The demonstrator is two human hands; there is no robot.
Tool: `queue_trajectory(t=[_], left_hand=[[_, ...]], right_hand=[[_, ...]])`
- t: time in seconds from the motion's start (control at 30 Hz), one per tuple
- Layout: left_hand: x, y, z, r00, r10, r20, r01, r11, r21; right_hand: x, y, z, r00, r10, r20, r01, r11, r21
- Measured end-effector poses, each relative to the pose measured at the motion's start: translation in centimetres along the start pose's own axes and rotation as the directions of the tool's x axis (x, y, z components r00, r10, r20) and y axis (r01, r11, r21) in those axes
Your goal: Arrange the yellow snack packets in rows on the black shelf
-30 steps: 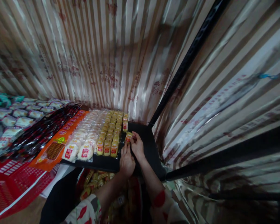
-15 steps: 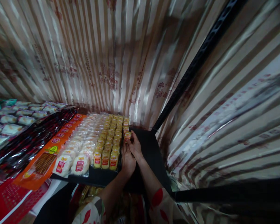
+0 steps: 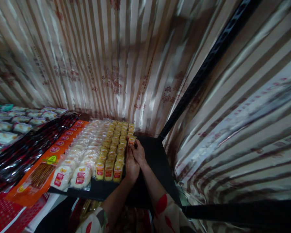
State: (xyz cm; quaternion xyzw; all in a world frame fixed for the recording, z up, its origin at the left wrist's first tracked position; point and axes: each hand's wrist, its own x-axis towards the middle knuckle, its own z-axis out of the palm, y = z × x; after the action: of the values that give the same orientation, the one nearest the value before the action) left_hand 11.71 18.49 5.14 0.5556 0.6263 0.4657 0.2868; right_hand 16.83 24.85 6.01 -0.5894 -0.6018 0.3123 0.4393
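Note:
Small yellow snack cakes (image 3: 109, 170) in clear wrappers stand in tight rows on a black shelf (image 3: 157, 161). A shorter row runs along their right side, and its front wrapped cake (image 3: 131, 141) is between my fingertips. My right hand (image 3: 140, 153) is closed at this cake's right side, thumb and fingers pinched on it. My left hand (image 3: 132, 165) lies beside the rows, fingers stretched forward, the tips just below the same cake. The two hands overlap at the palms. Part of the left fingers is hidden by the right hand.
Left of the cakes are round white wrapped crackers (image 3: 80, 177), an orange bag of sticks (image 3: 42, 171), dark shiny packs (image 3: 29, 145) and white packets (image 3: 5, 137). A red basket (image 3: 5, 210) sits lower left. A black post (image 3: 196, 84) rises before the striped curtain (image 3: 99, 58).
The view has shifted slightly, with the near goods sitting lower and a little left. My hands remain at the front wrapped cake, with the right fingers slightly more curled.

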Motion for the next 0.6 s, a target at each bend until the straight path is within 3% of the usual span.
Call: queue_trajectory(t=[0.27,0.6], left_hand=[[-1.0,-1.6,0.3,0.996,0.008,-0.094,-0.030,0.971,-0.239],[-0.9,-1.5,0.0,0.999,0.046,-0.021,-0.049,0.977,-0.207]], right_hand=[[0.0,0.7,1.2,0.996,-0.073,-0.058,0.061,0.979,-0.196],[0.1,1.6,1.2,0.994,-0.093,-0.062,0.085,0.989,-0.124]])
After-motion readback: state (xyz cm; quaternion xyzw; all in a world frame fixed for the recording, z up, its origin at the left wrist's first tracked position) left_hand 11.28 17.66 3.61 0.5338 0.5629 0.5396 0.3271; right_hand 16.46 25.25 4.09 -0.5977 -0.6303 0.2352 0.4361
